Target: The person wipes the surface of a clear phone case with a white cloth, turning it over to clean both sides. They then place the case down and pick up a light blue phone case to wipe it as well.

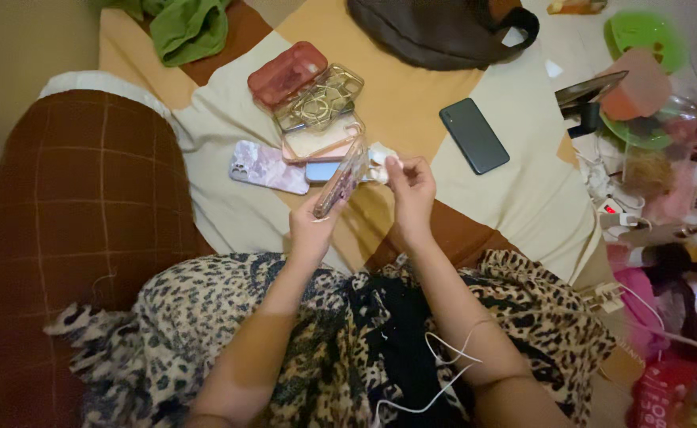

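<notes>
White wad [378,162] in right hand [412,190] — too blurred to identify.

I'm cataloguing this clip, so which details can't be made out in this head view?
- White thing pinched in the right hand: fingers cover it, kind unclear.
- Clear phone case in the left hand: edge-on, back unseen.
- Blue case: mostly under others.
- Right-side clutter: blurred, cut off.

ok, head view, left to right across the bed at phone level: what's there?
Brown checked pillow → marbled phone case → left hand holding a clear case edge-on → right hand pinching a white cloth → dark phone → pink and green clutter.
</notes>
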